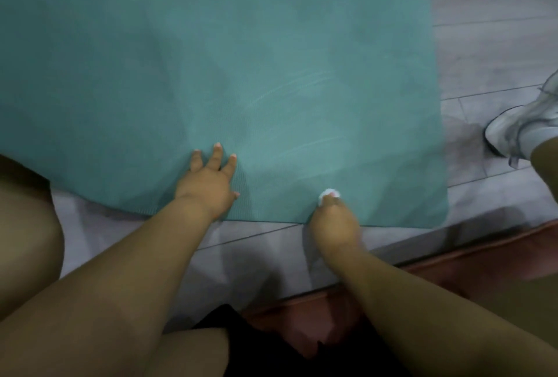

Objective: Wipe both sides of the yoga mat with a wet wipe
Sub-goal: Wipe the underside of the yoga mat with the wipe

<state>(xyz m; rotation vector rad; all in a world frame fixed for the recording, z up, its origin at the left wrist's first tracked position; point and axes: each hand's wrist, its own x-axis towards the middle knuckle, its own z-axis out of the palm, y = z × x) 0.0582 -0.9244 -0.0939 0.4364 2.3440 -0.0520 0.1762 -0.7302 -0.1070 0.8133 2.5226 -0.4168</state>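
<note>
In the head view, a teal yoga mat [211,59] is spread flat on a grey tiled floor [489,53], and its near short edge is seen running just ahead of the person's wrists. The long axis of the mat is carried away from the person, toward the top of the picture, so the unwiped stretch lies ahead of both hands.

The left hand [208,183] is laid flat on the mat with its fingers straight and spread, pressing the near edge down. The right hand [333,219] is placed close to the same edge, to the right, and a bunched white wet wipe [327,194] is pinched at its fingertips and held against the mat; how much of the wipe is tucked under the curled fingers cannot quite be made out, as the picture is soft there.

Faint pale streaks are seen on the mat ahead of the right hand, probably moisture from wiping. The right hand is the nearer one to the right-hand corner of the mat, so the next stroke is judged to be its work, while the mat is steadied by the left.

A white shoe [519,132] is seen on the floor well to the right of the mat.
</note>
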